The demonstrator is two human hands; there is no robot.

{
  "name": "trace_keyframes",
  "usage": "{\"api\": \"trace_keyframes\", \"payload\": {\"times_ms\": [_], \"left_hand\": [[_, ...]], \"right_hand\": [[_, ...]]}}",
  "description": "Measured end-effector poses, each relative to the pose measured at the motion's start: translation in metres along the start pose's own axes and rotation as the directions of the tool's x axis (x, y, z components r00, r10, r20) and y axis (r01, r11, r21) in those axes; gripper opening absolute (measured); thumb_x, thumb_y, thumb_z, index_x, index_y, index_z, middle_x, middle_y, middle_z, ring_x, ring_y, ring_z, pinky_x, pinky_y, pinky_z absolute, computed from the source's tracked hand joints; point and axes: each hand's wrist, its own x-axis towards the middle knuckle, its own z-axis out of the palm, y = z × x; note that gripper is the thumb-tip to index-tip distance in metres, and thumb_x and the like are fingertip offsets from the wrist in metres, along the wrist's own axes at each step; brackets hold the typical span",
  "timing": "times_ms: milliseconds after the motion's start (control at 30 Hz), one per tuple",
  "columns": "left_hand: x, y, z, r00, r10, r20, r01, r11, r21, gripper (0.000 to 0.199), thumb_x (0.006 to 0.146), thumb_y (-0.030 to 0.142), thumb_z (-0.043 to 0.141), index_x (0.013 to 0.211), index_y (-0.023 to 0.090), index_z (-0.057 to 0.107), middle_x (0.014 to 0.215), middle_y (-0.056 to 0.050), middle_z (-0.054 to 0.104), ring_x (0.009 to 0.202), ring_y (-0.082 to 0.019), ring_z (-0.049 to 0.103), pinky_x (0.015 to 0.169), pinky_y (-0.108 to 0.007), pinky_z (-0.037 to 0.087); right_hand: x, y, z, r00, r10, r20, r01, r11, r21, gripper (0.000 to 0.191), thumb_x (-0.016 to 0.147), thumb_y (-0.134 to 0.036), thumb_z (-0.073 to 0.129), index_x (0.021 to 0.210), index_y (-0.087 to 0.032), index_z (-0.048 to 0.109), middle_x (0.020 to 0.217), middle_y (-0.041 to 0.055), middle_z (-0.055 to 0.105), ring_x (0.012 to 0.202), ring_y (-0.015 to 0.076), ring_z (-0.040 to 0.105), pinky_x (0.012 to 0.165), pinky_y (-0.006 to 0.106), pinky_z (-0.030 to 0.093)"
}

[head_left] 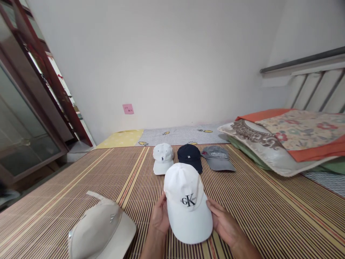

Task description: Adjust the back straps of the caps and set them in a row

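A white baseball cap [185, 201] with dark "CK" lettering is held up, its brim toward me. My left hand [161, 215] grips it by the left side, and my right hand [222, 221] grips the brim's right edge. Fingertips of both hands are partly hidden behind the cap. Beyond it a row of caps lies on the mat: a white cap [163, 158] with a small dark emblem, a navy cap [188, 154] partly covered by the held one, and a grey cap [218, 158]. A beige cap [97, 230] lies at the near left, its strap pointing away.
A striped bamboo mat [256, 223] covers the surface. Folded bedding and a pillow [256, 151] are piled at the right, near a radiator [318, 88]. Behind is a white wall with a pink note [128, 109]. A glass-fronted cabinet [24, 126] stands at the left.
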Motion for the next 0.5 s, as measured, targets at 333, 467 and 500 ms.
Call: {"api": "trace_keyframes", "payload": {"times_ms": [333,467,500], "left_hand": [[-0.001,-0.012,0.01,0.987,-0.049,-0.153,0.069,0.99,0.127,0.012,0.098,0.022,0.064,0.1,0.014,0.073,0.094,-0.007,0.082,0.084,-0.018,0.077,0.09,-0.033,0.058],[-0.003,-0.014,0.012,0.963,-0.103,-0.247,0.158,0.964,0.214,0.024,0.101,0.027,0.06,0.117,0.011,0.068,0.11,-0.014,0.08,0.094,-0.022,0.078,0.081,-0.033,0.059],[-0.004,-0.015,0.013,0.961,-0.101,-0.258,0.164,0.958,0.233,0.025,0.101,0.027,0.061,0.118,0.01,0.067,0.113,-0.015,0.08,0.097,-0.023,0.078,0.081,-0.033,0.059]], "right_hand": [[0.008,-0.029,-0.017,0.99,-0.125,-0.07,0.124,0.992,-0.009,0.039,0.071,-0.024,0.093,0.106,-0.021,0.078,0.111,0.0078,0.084,0.11,0.0266,0.078,0.103,0.037,0.062],[0.009,-0.061,-0.039,0.957,-0.233,-0.175,0.229,0.972,-0.043,0.031,0.076,-0.021,0.088,0.105,-0.022,0.077,0.11,0.0061,0.085,0.115,0.0256,0.076,0.109,0.037,0.057],[0.009,-0.069,-0.046,0.947,-0.254,-0.199,0.249,0.967,-0.048,0.029,0.077,-0.021,0.086,0.105,-0.024,0.077,0.11,0.005,0.085,0.117,0.0244,0.075,0.11,0.035,0.056]]}}
